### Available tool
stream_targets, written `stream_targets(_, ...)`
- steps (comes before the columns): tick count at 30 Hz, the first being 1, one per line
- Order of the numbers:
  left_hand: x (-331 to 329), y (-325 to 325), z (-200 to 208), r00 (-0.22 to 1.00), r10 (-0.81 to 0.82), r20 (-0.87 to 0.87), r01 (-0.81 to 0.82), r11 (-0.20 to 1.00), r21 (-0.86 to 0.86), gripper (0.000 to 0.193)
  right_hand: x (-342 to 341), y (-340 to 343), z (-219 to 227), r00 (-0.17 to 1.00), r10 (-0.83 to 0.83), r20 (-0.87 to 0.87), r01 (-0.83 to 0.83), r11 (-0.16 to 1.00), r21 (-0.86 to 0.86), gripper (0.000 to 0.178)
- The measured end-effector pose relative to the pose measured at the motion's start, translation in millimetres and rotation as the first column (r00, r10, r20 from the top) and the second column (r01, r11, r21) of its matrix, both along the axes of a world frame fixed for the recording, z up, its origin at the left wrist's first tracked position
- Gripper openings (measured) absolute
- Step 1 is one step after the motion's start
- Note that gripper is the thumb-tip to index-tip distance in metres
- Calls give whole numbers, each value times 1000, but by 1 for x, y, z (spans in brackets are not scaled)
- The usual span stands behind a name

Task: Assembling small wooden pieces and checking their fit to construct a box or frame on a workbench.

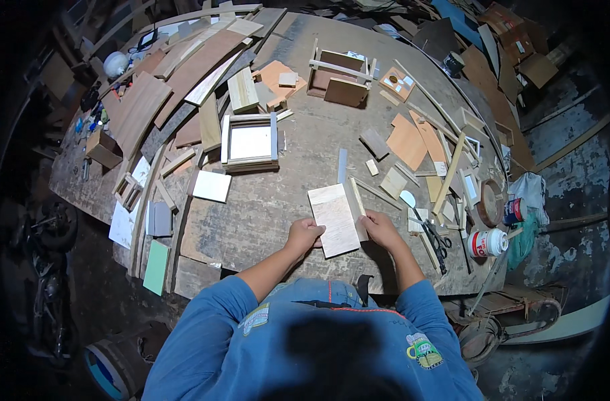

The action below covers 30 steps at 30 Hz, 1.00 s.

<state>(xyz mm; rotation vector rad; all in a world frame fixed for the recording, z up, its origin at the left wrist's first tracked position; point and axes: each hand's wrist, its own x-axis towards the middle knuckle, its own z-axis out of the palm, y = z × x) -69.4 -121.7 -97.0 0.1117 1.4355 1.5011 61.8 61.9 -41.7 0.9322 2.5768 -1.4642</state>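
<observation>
A pale rectangular panel [334,219] lies flat on the workbench [265,214] directly in front of the person, its long side running away from the body, and a second, narrower wooden piece [355,207] stands or leans along its right edge (whether the two are already joined I cannot tell). The left hand [303,234] has its fingers curled closed over the near left corner of the panel, pinning it, while the right hand [381,228] grips the near end of the narrower piece, fingers wrapped tight on it. Judging by this, the step in hand looks like lining up one edge against the other, and the next move calls for keeping both edges flush and square while pressure goes on, since a small slip at the near corner would skew the whole joint. Just right of the right hand lie black-handled scissors [440,242], and farther right a white tub with a red label [486,242] lies on its side near the bench edge, beside a wooden ring [490,202]. Loose offcuts and strips are scattered between. Farther up the bench sit a shallow square frame with a white bottom [250,142], a small white tile [212,186], and an open wooden box [340,75] toward the far side, with long veneer boards [184,73] stacked at the upper left.
</observation>
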Motion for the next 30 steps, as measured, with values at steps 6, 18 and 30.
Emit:
stream_targets(6, -3, 0, -1, 1000, -25, -17, 25, 1000, -16, 10, -7, -1, 7, 999, 40, 32, -43, 994, 97, 32)
stream_targets(18, -3, 2, -2, 997, -54, -58, 53, 999, -12, 13, 3, -11, -3, 999, -26, -35, 29, 997, 68, 45)
stream_targets(30, -7, 0, -4, 996, -80, 41, 80, 997, 1, 16, 84, 45, -46, 864, -477, -158, 431, 865, -257, 39)
